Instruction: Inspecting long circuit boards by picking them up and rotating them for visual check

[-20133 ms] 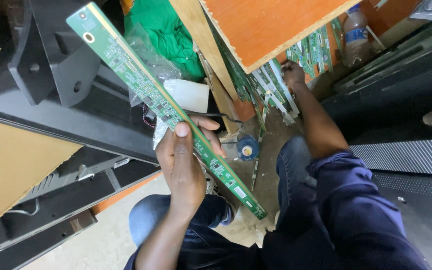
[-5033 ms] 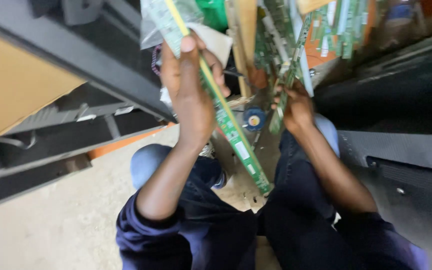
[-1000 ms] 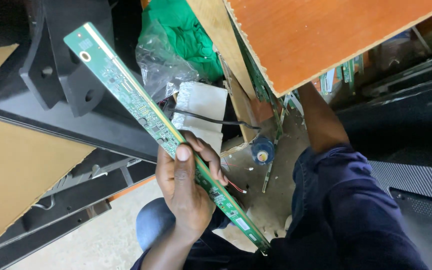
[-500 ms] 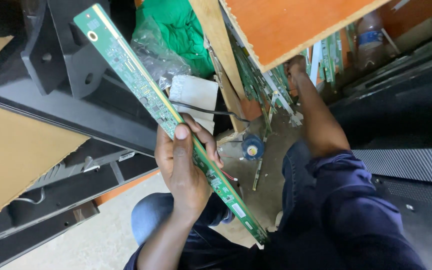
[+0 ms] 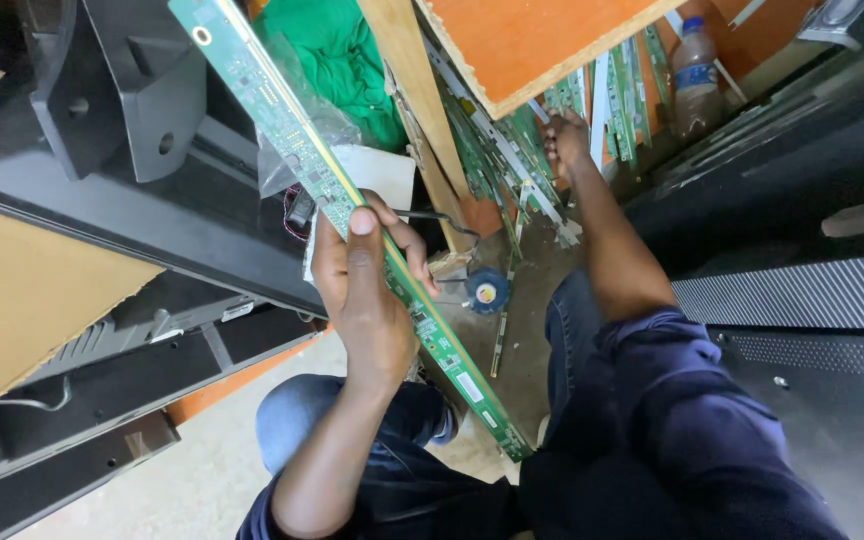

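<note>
Left hand (image 5: 362,290) grips a long, narrow green circuit strip (image 5: 342,210) near its middle, thumb laid flat on top, fingers curled around the far edge. Strip runs on a diagonal: far end up at the top left, near end down by the person's knee. It is thin and rigid, bright green, with a yellowish edge along one side, a round hole near the far end, rows of tiny components and small white labels toward the near end.

Right hand (image 5: 564,140) reaches far into a stack of similar green strips (image 5: 512,150) standing on edge under an orange board (image 5: 542,40); fingers are among the strips, but whether they close on one I cannot tell.

Around: a green cloth in clear plastic (image 5: 352,70) behind the held strip, a white sheet (image 5: 382,175) just beneath it, a small blue round part (image 5: 487,292) on the floor between the knees, a plastic bottle (image 5: 694,70) at the far right, brown cardboard (image 5: 22,300) at the left over black panels (image 5: 152,230).
</note>
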